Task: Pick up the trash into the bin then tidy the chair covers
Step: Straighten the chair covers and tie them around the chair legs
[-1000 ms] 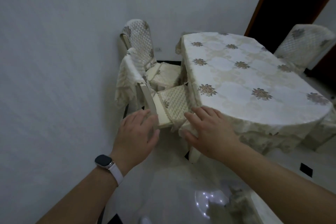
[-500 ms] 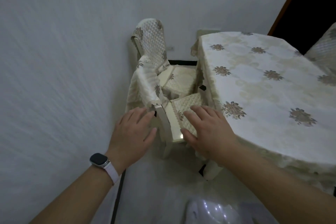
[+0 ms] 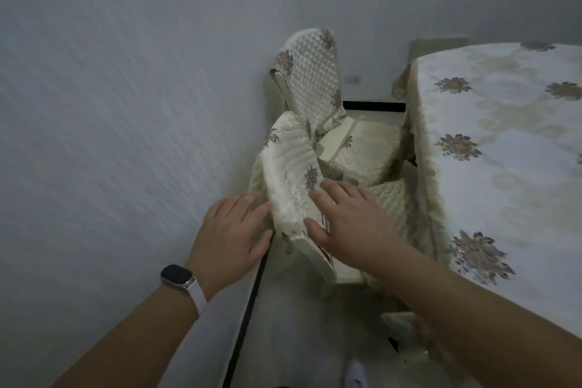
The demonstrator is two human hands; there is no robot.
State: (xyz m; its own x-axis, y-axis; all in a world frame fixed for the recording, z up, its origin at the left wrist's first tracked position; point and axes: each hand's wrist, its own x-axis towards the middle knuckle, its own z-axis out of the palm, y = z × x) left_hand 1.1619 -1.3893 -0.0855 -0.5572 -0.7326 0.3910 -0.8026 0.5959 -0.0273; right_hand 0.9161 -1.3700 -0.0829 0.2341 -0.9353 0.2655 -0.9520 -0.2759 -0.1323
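A cream quilted chair cover [image 3: 289, 176] with floral patches hangs bunched and crooked over the backrest of the near chair [image 3: 318, 257]. My left hand [image 3: 231, 231] lies flat against the cover's left side, fingers straight. My right hand [image 3: 349, 220] rests on the cover's right side and the chair back's top edge, fingers spread, thumb by the cover's lower hem. A second chair [image 3: 362, 142] stands behind it by the wall, its quilted back cover [image 3: 315, 75] sitting askew. No trash or bin is visible.
A table with a cream floral tablecloth [image 3: 504, 167] fills the right side, close against both chairs. A white wall [image 3: 126, 104] runs along the left and back, with a dark skirting strip [image 3: 248, 309] at the floor. Pale floor lies below.
I have come closer to the near chair. Both hands have moved forward from hovering short of the backrest to touching its bunched cover on either side.
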